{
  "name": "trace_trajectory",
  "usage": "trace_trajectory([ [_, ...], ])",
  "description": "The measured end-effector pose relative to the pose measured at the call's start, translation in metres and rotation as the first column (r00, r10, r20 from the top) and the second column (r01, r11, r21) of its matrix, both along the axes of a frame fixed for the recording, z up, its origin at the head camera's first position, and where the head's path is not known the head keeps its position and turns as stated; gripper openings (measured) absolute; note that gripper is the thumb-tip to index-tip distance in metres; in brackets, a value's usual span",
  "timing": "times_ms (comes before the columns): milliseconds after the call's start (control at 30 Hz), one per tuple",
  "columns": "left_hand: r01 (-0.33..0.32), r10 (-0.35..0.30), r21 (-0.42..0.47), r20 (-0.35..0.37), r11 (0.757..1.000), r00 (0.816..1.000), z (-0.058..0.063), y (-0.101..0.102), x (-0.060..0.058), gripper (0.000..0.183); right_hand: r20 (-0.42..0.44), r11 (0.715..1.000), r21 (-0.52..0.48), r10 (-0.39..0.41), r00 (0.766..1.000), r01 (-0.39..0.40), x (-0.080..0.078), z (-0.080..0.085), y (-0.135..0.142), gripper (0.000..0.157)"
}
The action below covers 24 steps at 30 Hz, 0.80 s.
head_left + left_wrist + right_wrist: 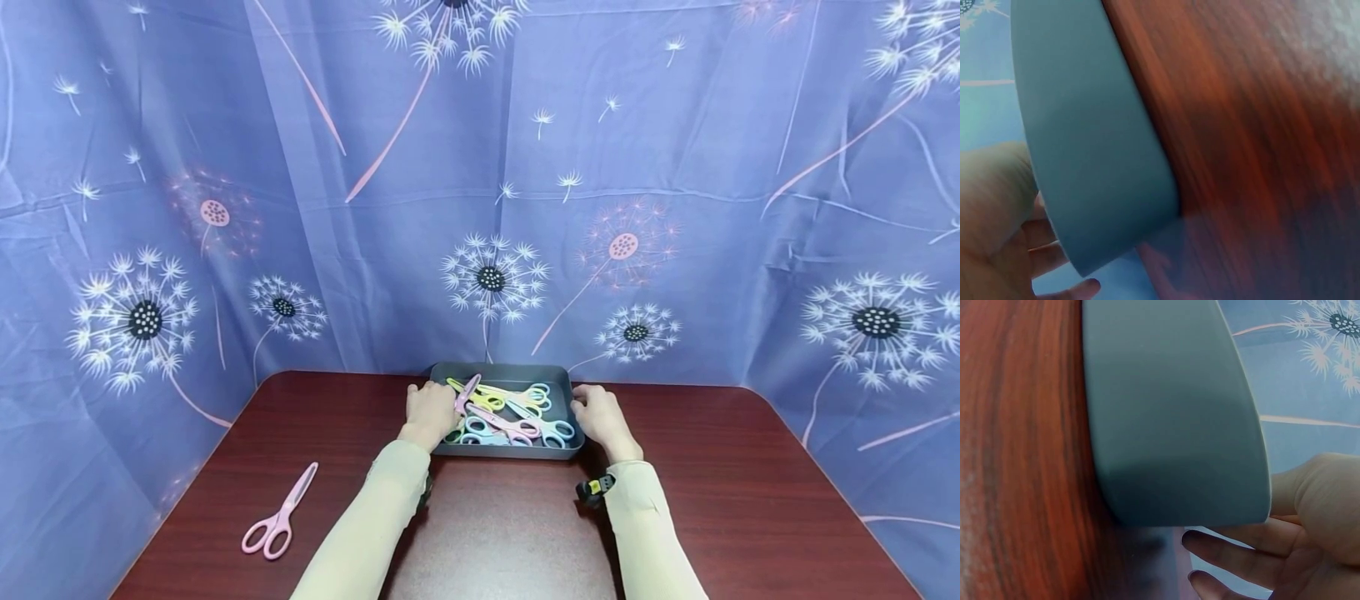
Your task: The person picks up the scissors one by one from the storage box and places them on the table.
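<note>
A dark grey tray [502,451] stands at the far side of the table, between both hands. Inside lie several scissors, among them pink scissors [504,422], yellow scissors [489,401] and light blue scissors [557,431]. My left hand [430,412] grips the tray's left side; in the left wrist view its thumb goes behind the rim while the other fingers stay outside. On the right side my right hand [602,417] holds the wall, thumb over the rim and fingers spread below in the right wrist view. Another pair of pink scissors [281,518] lies on the table's left, apart from the hands.
The dark red-brown wooden table [750,500] has rounded far corners. A blue curtain [390,275] with dandelion prints hangs directly behind the tray and along both sides. A black strap device [595,488] sits at the right wrist.
</note>
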<state>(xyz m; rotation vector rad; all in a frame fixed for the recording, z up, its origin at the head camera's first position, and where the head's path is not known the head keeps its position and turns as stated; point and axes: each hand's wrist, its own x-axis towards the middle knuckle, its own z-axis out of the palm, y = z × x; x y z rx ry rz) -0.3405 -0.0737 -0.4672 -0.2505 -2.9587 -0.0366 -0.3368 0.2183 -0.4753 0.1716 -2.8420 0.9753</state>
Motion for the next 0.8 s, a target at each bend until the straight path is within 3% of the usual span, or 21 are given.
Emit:
trace_trajectory([
  [267, -0.024, 0.024, -0.066, 0.004, 0.998, 1.0, 0.009, 0.002, 0.001, 0.018, 0.011, 1.0, 0.01, -0.003, 1.0, 0.003, 0.002, 0.003, -0.001, 0.03],
  [433, -0.04, 0.037, -0.12, -0.03, 0.992, 0.999, 0.011, 0.0, 0.001, 0.02, 0.015, 1.0, 0.007, -0.006, 1.0, 0.006, 0.0, 0.001, 0.0, 0.031],
  [800, 0.029, -0.05, -0.21, -0.097, 0.977, 0.994, 0.012, -0.005, 0.002, 0.012, 0.017, 1.0, 0.014, -0.007, 1.0, 0.007, -0.001, 0.001, 0.0, 0.03],
])
